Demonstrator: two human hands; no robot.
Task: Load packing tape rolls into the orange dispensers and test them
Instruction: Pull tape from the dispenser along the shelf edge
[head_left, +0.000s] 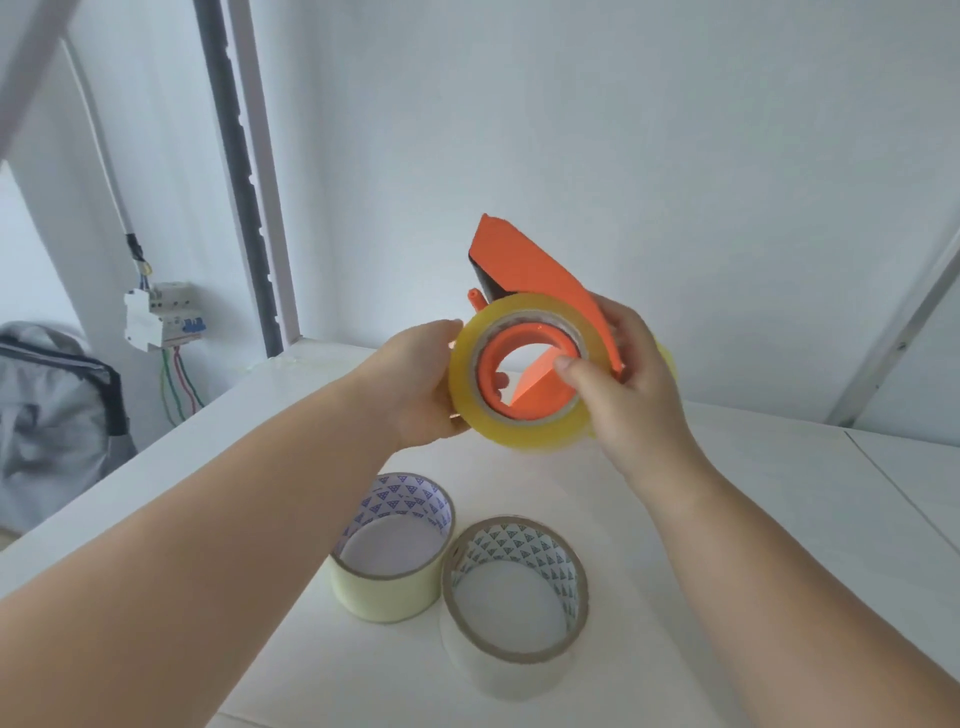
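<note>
The person holds a bright orange plastic tape dispenser (524, 270) above the white counter (779, 519), a glossy yellowish clear tape roll (524, 415) sitting on its orange hub. The left hand (421, 384) clasps the roll's outer edge to steady it. The right hand (631, 374) grasps the dispenser body, thumb pressing the hub, likely seating the roll. Below both grips, two nearly spent cardboard-cored rolls (395, 545) wait on the counter.

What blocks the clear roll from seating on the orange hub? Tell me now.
Nothing visible does. The clear tape roll already encircles the orange dispenser hub. The left hand and right hand grip its outer edges, and only the right thumb lies across its face.
</note>
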